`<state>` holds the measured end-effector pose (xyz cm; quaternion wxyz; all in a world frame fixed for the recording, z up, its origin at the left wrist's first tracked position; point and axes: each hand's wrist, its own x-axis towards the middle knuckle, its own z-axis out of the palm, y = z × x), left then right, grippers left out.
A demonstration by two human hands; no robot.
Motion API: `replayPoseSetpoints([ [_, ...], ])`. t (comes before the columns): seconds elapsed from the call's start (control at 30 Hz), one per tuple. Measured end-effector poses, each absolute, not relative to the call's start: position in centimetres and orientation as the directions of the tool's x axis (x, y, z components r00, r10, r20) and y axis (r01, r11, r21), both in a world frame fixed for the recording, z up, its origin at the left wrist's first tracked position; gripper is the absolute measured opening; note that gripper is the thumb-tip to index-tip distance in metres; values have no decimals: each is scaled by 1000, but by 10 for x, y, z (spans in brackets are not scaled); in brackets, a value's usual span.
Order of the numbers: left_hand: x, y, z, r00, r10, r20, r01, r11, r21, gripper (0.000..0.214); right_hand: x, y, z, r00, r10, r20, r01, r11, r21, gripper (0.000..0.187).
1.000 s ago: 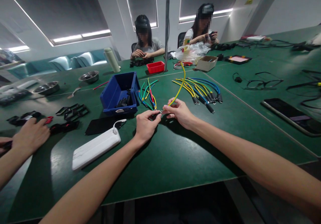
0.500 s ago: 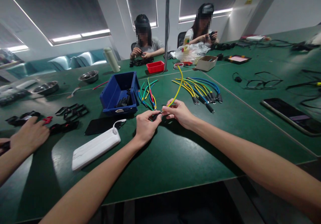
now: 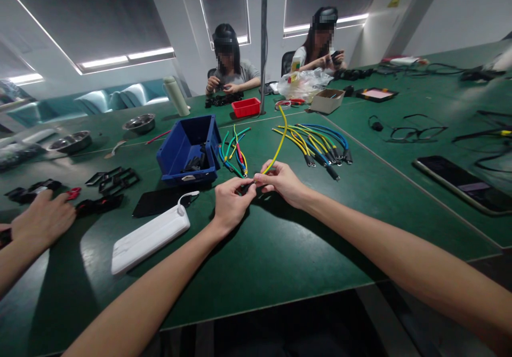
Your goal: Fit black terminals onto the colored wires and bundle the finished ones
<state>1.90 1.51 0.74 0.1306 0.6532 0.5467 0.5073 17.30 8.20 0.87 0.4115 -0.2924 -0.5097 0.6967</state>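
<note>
My right hand (image 3: 280, 183) pinches a yellow cable (image 3: 281, 144) near its lower end, and the cable's free length arcs up above the table. Fingers closed, my left hand (image 3: 233, 197) grips a small black sleeve (image 3: 247, 188), mostly covered by the fingertips. The two hands meet where the cable end and the sleeve come together; whether the cable is inside the sleeve is hidden. Just beyond the left hand lies a small bunch of green, yellow, blue and red cables (image 3: 236, 152). To the right, a fan of cables with black sleeved ends (image 3: 320, 141) rests on the table.
A blue bin (image 3: 168, 160) with black pieces stands left of the cables. Nearer are a white power bank (image 3: 150, 241) and a black flat pouch (image 3: 150, 202). A co-worker's hand (image 3: 44, 218) touches black frames at left. A phone (image 3: 464, 184) and glasses (image 3: 418, 132) lie right.
The hands have drawn slightly closer together, and the bare gap at the cable's end has closed up. The whole view has shifted a little.
</note>
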Motion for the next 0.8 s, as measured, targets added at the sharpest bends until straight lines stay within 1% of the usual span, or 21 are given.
replayPoseSetpoints([
  [0.4,19,15,6,-109,817,567,591,-405,697,12,174,83,9,-508,861,29,-201,-86,-976,40],
  [0.8,18,15,4,-83,816,572,577,-429,695,13,177,84,9,-527,850,3,-160,-96,-982,37],
])
